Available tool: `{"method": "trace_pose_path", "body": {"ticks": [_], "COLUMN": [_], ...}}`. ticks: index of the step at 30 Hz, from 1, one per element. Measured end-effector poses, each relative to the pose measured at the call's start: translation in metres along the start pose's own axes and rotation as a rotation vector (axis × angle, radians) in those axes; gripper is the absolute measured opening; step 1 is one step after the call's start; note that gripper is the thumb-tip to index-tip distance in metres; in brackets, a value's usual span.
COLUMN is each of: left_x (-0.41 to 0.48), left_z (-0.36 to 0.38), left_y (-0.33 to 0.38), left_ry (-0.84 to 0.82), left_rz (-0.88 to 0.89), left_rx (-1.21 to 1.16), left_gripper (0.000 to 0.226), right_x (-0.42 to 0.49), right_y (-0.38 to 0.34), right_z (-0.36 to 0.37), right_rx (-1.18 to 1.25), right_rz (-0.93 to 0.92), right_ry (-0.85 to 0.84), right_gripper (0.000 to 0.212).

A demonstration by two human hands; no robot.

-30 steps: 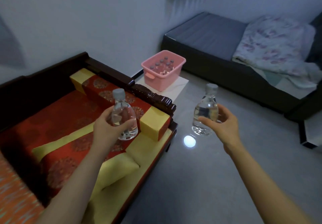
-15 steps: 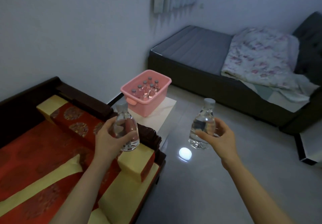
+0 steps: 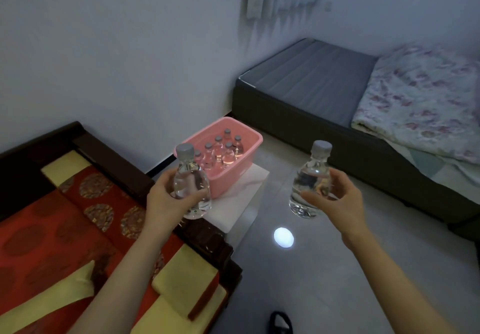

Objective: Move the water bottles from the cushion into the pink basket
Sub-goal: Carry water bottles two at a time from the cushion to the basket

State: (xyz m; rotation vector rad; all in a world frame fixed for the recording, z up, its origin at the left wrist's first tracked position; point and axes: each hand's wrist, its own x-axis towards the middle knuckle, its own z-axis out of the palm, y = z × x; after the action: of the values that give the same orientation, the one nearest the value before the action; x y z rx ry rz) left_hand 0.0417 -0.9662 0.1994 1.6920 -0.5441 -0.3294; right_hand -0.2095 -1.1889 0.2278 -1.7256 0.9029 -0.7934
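Six or so stored bottles, if the dim view counts true, already stand in the pink basket just beyond the fingers, while the left hand wraps curled fingers round the left bottle and the right hand round the right bottle, both undelivered.

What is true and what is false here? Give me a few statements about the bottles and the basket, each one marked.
1. The left hand holds a bottle, the right hand a second bottle. True.
2. The pink basket sits on a white table. True.
3. The basket is empty. False: several bottles stand in it.
4. One held bottle has lost its cap. False: both caps are on.
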Motion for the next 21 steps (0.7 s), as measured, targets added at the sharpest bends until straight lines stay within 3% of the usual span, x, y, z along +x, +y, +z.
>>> {"method": "trace_pose_path", "body": {"ticks": [5,13,21], "left_x": [0.044,0.100,0.147], "left_z": [0.052,0.108,0.129], "left_y": [-0.001,-0.010,-0.029], "left_ry": [0.107,0.319,0.393], "left_rz": [-0.014,-0.092,-0.155], "left_rx": [0.049,0.056,0.109], "left_gripper": [0.069,0.071,0.070], "right_x": [0.094,0.239,0.328], "right_y": [0.010,0.014,0.037], "right_z": [-0.009,-0.001,0.048], "right_rx": [-0.009,-0.012,0.014], "right_rz": [0.009,-0.053,-0.059], "right_ry": [-0.112,-0.354,-0.506], "right_gripper": [0.071,0.058,0.056]}}
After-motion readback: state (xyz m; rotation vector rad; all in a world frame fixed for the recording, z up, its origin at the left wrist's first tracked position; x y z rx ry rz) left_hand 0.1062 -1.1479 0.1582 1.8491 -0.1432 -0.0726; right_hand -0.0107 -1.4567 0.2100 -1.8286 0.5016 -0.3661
